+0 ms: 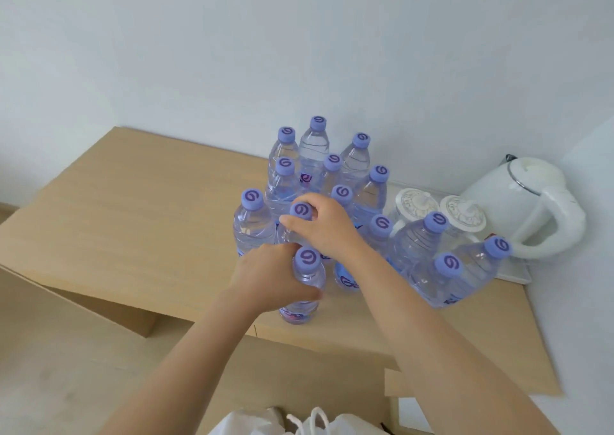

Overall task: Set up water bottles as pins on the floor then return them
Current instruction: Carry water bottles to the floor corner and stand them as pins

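Note:
Several clear water bottles with purple caps [318, 155] stand clustered on a light wooden desk [139, 222]. My left hand [269, 278] grips the shoulder of the nearest bottle [307, 261], which stands close to the desk's front edge. My right hand [324, 227] holds the neck of the bottle just behind it [301, 211], thumb and fingers curled below its cap. Both bottles are upright and their bases seem to rest on the desk.
A white electric kettle [528, 202] and two lidded white cups [417, 202] sit on a white tray [518, 276] at the right, against the wall. More bottles [448, 265] stand beside the tray. A white bag with rope handles [299, 421] lies below.

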Motion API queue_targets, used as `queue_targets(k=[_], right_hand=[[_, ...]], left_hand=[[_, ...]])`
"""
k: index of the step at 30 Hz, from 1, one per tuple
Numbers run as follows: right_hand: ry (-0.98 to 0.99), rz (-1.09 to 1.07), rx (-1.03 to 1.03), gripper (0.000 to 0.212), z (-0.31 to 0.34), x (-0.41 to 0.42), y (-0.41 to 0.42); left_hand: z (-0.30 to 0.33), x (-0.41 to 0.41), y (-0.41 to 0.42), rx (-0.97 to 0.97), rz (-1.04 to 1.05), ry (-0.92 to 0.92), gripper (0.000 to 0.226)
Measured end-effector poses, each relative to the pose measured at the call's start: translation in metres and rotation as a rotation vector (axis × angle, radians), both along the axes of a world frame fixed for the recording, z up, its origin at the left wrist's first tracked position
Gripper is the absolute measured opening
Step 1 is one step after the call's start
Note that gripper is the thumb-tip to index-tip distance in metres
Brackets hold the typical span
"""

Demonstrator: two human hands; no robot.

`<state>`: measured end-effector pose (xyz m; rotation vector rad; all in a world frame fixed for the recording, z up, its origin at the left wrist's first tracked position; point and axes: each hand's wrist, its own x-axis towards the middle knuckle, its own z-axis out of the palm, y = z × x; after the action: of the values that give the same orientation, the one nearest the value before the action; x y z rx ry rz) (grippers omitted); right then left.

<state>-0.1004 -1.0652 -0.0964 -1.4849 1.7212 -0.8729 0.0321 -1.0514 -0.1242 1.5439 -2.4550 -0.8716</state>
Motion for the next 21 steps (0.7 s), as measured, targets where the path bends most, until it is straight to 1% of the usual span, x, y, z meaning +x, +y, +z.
queue_targets(k=[2, 4, 6, 8, 11, 12, 15, 17, 19, 21], right_hand=[[-0.045, -0.048, -0.006, 0.030, 0.001, -0.001, 0.009], [-0.119, -0.157, -0.028, 0.034, 0.003, -0.002, 0.022], [-0.193, -0.228, -0.058, 0.027, 0.004, -0.005, 0.037], [-0.203, -0.240, -0.075, 0.023, 0.003, -0.010, 0.055], [-0.147, -0.216, -0.077, 0.022, -0.002, -0.014, 0.083], [-0.125, -0.206, -0.069, 0.022, -0.004, -0.016, 0.093], [-0.055, -0.176, -0.038, 0.025, -0.007, -0.025, 0.124], [0.006, -0.166, -0.021, 0.028, -0.009, -0.035, 0.150], [0.078, -0.183, -0.016, 0.030, -0.010, -0.050, 0.181], [0.140, -0.228, 0.007, 0.032, -0.009, -0.067, 0.220]], left_hand=[[0.000, 0.002, 0.002, 0.013, 0.013, 0.036, 0.043], [0.000, 0.004, 0.005, 0.022, 0.031, 0.060, 0.046], [-0.002, 0.006, 0.009, 0.032, 0.056, 0.047, 0.056], [-0.005, 0.009, 0.014, 0.063, 0.082, -0.034, 0.067], [-0.009, 0.009, 0.027, 0.138, 0.029, -0.370, 0.053], [-0.011, 0.007, 0.032, 0.163, 0.000, -0.436, 0.052], [-0.014, -0.011, 0.053, 0.148, -0.051, -0.477, 0.060], [-0.008, -0.028, 0.070, 0.099, -0.090, -0.479, 0.057], [0.000, -0.048, 0.090, 0.038, -0.145, -0.439, 0.051], [0.010, -0.072, 0.115, -0.048, -0.195, -0.393, 0.052]])
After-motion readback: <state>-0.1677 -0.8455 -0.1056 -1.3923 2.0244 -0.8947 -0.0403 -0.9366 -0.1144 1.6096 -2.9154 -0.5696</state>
